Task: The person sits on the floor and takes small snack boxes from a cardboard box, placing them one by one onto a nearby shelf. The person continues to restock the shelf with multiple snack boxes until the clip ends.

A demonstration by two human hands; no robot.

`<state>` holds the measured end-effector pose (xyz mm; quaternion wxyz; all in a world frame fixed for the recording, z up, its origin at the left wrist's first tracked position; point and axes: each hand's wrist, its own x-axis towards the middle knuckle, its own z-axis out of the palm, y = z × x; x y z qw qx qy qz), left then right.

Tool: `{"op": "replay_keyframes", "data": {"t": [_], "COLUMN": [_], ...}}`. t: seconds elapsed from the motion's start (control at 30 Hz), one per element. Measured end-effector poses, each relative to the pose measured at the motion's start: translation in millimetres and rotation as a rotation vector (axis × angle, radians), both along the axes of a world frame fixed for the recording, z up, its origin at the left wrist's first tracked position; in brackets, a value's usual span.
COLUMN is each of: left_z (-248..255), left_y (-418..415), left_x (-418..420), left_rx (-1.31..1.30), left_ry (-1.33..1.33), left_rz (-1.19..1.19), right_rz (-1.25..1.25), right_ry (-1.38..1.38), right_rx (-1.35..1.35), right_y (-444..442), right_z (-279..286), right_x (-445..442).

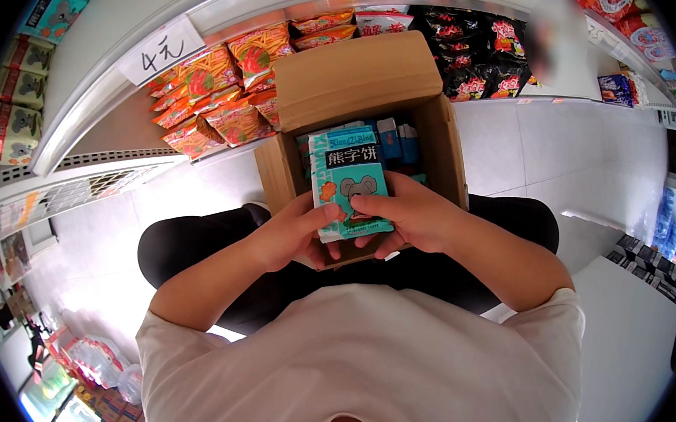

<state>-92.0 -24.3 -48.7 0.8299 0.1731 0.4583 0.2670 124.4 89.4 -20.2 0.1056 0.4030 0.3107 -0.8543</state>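
My left hand (296, 231) and my right hand (423, 214) both hold a turquoise biscuit packet (349, 176) with a grey cartoon bear on its front. Each thumb presses on the packet's face, and the fingers curl beneath its lower end. A second wrapper edge shows along its left side; whether it is a separate packet I cannot tell. Below the packet stands an open cardboard box (360, 65), its far flap raised, between my bent knees. Blue packs (399, 139) lie inside the box; the held packet hides part of the contents.
Behind the box, a low shelf holds orange snack bags (230, 112) and black snack bags (478, 56). A handwritten price card (162, 50) hangs on the shelf edge above. Yellow bear-printed packets (19, 103) stand at far left. A white surface (617, 342) lies to my right.
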Motion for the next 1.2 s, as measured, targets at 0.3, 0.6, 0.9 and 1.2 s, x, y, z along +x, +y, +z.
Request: {"op": "replay_keyframes", "data": {"t": [0.3,0.6,0.9,1.2], "left_z": [-4,7,49,51], "left_y": [-11,-14,-4,6], "left_x": [3,3,-88,-125], "left_rx": [0.019,0.489,1.427,1.341], "left_ry": [0.038,0.162,0.618,0.955], "left_rz": [0.067,0.324,0.666,1.023], "right_rz": [-0.020,-0.191,-0.003,-0.197], "right_ry": [-0.006,0.182,0.410,0.433], "right_rx": [0.075,0.290,0.760,1.427], "right_y": [-9,-22,11,110], "right_z": [-1,7,112,178], "right_x": [-7,-25,-110,-268]}}
